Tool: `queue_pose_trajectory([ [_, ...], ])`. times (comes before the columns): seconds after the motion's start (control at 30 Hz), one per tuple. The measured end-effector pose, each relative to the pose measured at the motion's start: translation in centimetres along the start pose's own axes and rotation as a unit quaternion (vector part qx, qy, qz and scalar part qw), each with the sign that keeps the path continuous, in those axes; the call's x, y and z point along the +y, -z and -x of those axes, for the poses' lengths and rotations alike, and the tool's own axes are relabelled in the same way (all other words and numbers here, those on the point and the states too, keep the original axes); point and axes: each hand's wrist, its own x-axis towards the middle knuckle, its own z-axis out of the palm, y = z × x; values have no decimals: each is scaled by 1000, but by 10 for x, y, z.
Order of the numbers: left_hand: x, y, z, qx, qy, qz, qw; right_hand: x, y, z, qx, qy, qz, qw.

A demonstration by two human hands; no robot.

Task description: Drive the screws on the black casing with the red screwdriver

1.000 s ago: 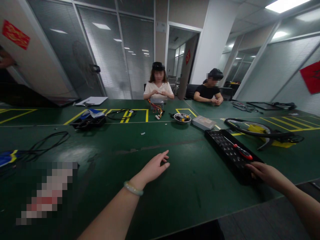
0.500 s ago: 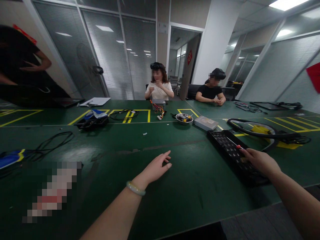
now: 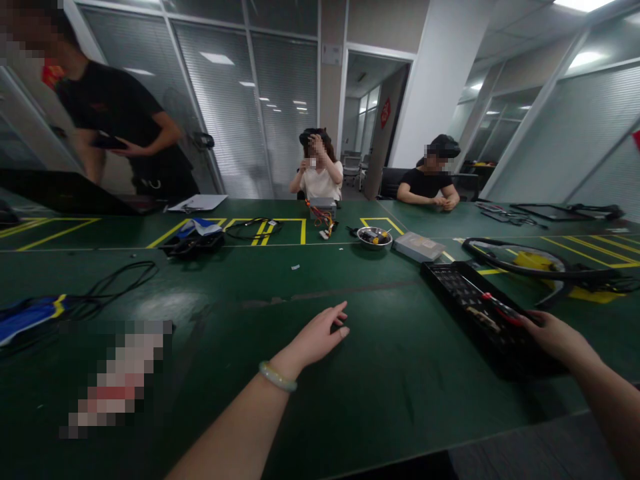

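Here, the head view looks along a large dark green desk marked with yellow lines. The left hand lies palm-down on the bare desk surface near the middle, fingers loosely spread and slightly curled, holding nothing; a pale green bangle circles its wrist. The right hand rests on the near end of a long black plastic tray with many small compartments, which lies on the desk to the right, running away from the viewer. The fingers curl at the handle of a red-handled screwdriver lying in the tray — whether they actually grip it cannot be told. Beyond the tray's far end sit a flat grey metal box and, just beside it to the left, a small steel bowl holding small parts. To the right of the tray lies a black ring-shaped part over something yellow. Further left on the desk — well apart from both hands — are a bundle of coloured wires, a loop of black cable and a white clipboard with paper. Two seated people work at the far side; a third, in a black shirt, stands at far left.
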Motion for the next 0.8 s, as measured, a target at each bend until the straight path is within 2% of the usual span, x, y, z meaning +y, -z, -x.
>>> queue_pose_trajectory([
  [0.17,5,2,2,-10,18,0,1000,20,-3,-8,-22,-32,-17,999],
  [0.37,13,6,4,-14,25,-1,1000,34,-1,-15,-46,-31,-27,998],
  [0.57,11,5,4,-12,25,5,1000,36,3,-15,-47,-13,-30,998],
  [0.8,3,0,-1,-2,-1,3,1000,30,8,0,-59,0,-43,997],
])
